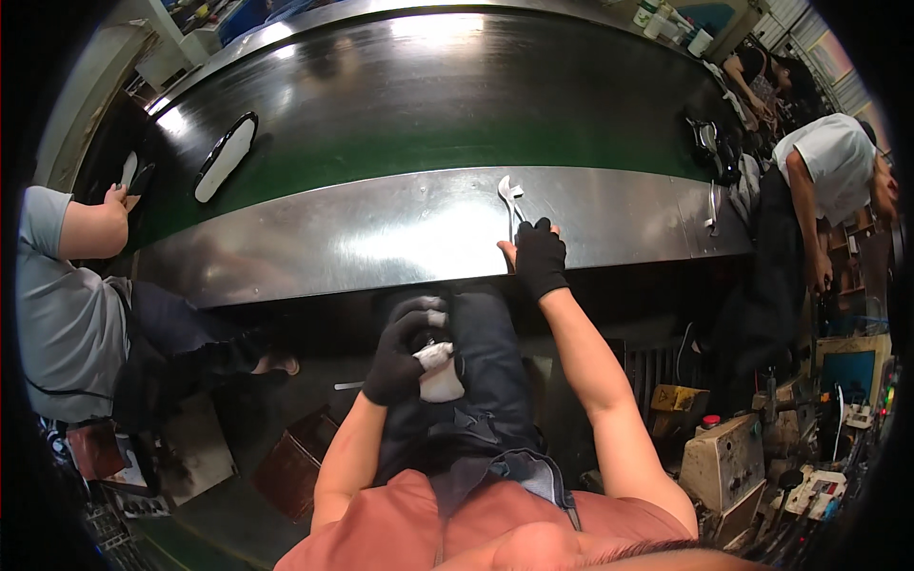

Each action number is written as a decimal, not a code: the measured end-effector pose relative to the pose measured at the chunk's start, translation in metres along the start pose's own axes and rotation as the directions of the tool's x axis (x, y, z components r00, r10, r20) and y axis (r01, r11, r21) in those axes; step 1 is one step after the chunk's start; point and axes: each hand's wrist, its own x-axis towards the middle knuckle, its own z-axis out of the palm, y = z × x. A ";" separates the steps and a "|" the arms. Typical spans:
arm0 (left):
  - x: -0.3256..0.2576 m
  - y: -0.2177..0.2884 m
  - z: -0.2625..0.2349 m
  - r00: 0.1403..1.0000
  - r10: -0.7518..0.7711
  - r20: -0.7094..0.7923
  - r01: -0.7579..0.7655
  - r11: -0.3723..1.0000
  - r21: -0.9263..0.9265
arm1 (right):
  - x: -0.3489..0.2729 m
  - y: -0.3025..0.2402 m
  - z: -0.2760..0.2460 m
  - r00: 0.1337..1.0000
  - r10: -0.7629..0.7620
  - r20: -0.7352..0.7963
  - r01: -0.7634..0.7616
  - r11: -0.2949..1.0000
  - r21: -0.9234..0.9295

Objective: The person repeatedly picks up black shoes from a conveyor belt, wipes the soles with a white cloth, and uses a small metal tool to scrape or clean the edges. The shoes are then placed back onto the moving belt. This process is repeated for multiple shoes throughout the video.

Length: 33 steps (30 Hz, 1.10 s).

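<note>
My right hand (539, 257), in a black fingerless glove, reaches forward onto the steel ledge (362, 238) and grips the handle end of a metal wrench (511, 197) that lies on it, jaws pointing away. My left hand (400, 350), also black-gloved, rests on my dark-trousered thigh and clutches a white cloth-like piece (440, 371). Both bare forearms come in from below.
Beyond the ledge runs a dark green conveyor belt (428, 105) carrying a white shoe sole (226, 157). A person in grey sits at left (67, 305); another in a white shirt stands at right (828, 181). Machines and boxes crowd the lower right (752, 457).
</note>
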 end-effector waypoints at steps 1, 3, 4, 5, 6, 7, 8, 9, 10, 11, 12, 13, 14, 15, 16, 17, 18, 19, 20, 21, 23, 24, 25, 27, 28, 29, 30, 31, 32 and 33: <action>0.008 0.000 0.006 1.000 -0.005 0.002 0.005 1.000 0.014 | 0.001 0.001 0.005 0.999 0.029 0.026 -0.029 1.000 0.003; 0.026 -0.004 0.013 1.000 0.022 0.021 -0.023 0.997 0.074 | 0.002 0.014 0.024 0.999 -0.022 0.032 0.022 0.999 -0.023; 0.031 -0.008 0.011 1.000 -0.011 0.025 0.011 1.000 -0.015 | 0.001 0.015 0.021 0.997 -0.010 0.074 0.006 0.998 0.061; 0.033 -0.020 0.008 0.999 -0.039 0.036 0.040 0.999 -0.017 | 0.001 0.016 0.018 0.993 0.001 0.117 -0.018 0.989 0.144; 0.036 -0.031 0.004 0.997 -0.064 0.053 0.066 0.998 -0.020 | -0.001 0.019 0.014 0.988 0.014 0.157 -0.049 0.974 0.220; 0.042 -0.035 0.003 0.995 -0.062 0.076 0.064 0.997 -0.032 | -0.009 0.030 0.019 0.998 -0.059 0.038 0.048 0.969 0.242; 0.048 -0.037 0.002 0.993 -0.058 0.100 0.062 0.997 -0.044 | -0.018 0.045 0.022 0.974 0.005 0.228 -0.126 0.843 0.522; 0.050 -0.041 0.000 0.991 -0.062 0.115 0.068 0.996 -0.055 | -0.028 0.052 0.018 0.907 -0.006 0.421 -0.327 0.621 0.713; 0.050 -0.044 -0.003 0.993 -0.041 0.110 0.048 0.997 -0.060 | -0.041 0.053 0.015 0.808 -0.081 0.583 -0.529 0.335 0.780; 0.051 -0.047 -0.006 0.994 -0.020 0.105 0.027 0.997 -0.066 | -0.067 0.050 0.016 0.796 -0.122 0.593 -0.562 0.216 0.799; 0.047 -0.050 -0.012 0.996 -0.003 0.092 0.010 0.998 -0.068 | -0.096 0.025 -0.006 0.830 -0.084 0.551 -0.548 0.061 0.834; 0.046 -0.051 -0.017 0.994 -0.001 0.107 0.009 0.997 -0.071 | -0.119 0.016 -0.017 0.827 -0.137 0.545 -0.547 0.021 0.837; 0.042 -0.046 -0.019 0.993 0.007 0.121 -0.002 0.999 -0.041 | -0.142 0.001 -0.041 0.827 -0.150 0.542 -0.539 0.069 0.840; 0.039 -0.036 -0.015 0.989 0.014 0.145 -0.012 1.000 -0.017 | -0.167 0.003 -0.034 0.849 -0.210 0.484 -0.471 0.113 0.875; 0.036 -0.026 -0.014 0.987 0.022 0.159 -0.024 1.000 0.015 | -0.188 -0.008 -0.042 0.852 -0.207 0.481 -0.490 0.006 0.872; 0.035 -0.020 -0.012 0.986 0.038 0.161 -0.049 0.996 0.068 | -0.200 -0.019 -0.056 0.903 -0.168 0.396 -0.392 0.053 0.918; 0.033 -0.025 -0.018 0.986 0.051 0.159 -0.065 0.994 0.085 | -0.209 -0.030 -0.069 0.943 -0.144 0.301 -0.289 0.101 0.952; 0.033 -0.035 -0.023 0.985 0.066 0.162 -0.082 0.992 0.095 | -0.218 -0.036 -0.074 0.937 -0.151 0.316 -0.303 0.104 0.947; 0.032 -0.044 -0.028 0.983 0.081 0.164 -0.099 0.990 0.105 | -0.226 -0.042 -0.077 0.930 -0.161 0.331 -0.317 0.106 0.942; 0.032 -0.038 -0.027 0.979 0.026 0.203 -0.047 0.994 0.098 | -0.233 -0.044 -0.079 0.923 -0.162 0.350 -0.335 0.111 0.936; 0.032 -0.045 -0.026 0.986 0.004 0.165 -0.027 0.990 0.136 | -0.238 -0.045 -0.074 0.827 -0.248 0.505 -0.503 0.074 0.861; 0.034 -0.041 -0.024 0.989 0.000 0.145 -0.024 0.987 0.158 | -0.232 -0.047 -0.073 0.798 -0.291 0.527 -0.537 0.053 0.842; 0.033 -0.032 -0.023 0.984 -0.037 0.175 0.007 0.986 0.167 | -0.227 -0.049 -0.073 0.765 -0.334 0.551 -0.574 0.036 0.818; 0.032 -0.037 -0.021 0.981 0.034 0.193 -0.040 0.999 0.027 | -0.216 -0.053 -0.068 0.717 -0.425 0.552 -0.616 -0.016 0.788; 0.033 -0.040 -0.021 0.978 0.071 0.198 -0.064 0.997 -0.042 | -0.206 -0.056 -0.068 0.706 -0.472 0.528 -0.622 -0.057 0.781; 0.032 -0.043 -0.021 0.974 0.108 0.199 -0.088 0.990 -0.110 | -0.199 -0.056 -0.074 0.652 -0.509 0.562 -0.688 -0.088 0.720; 0.030 -0.043 -0.018 0.978 0.104 0.179 -0.077 0.986 -0.149 | -0.195 -0.056 -0.073 0.622 -0.541 0.566 -0.736 -0.156 0.659; 0.027 -0.044 -0.014 0.982 0.099 0.158 -0.068 0.980 -0.188 | -0.192 -0.055 -0.071 0.592 -0.573 0.566 -0.777 -0.220 0.590; 0.025 -0.044 -0.011 0.986 0.093 0.138 -0.060 0.972 -0.228 | -0.188 -0.053 -0.068 0.563 -0.606 0.562 -0.812 -0.278 0.514; 0.024 -0.034 -0.008 0.994 0.005 0.108 0.013 0.986 -0.165 | -0.182 -0.052 -0.067 0.537 -0.640 0.550 -0.824 -0.258 0.504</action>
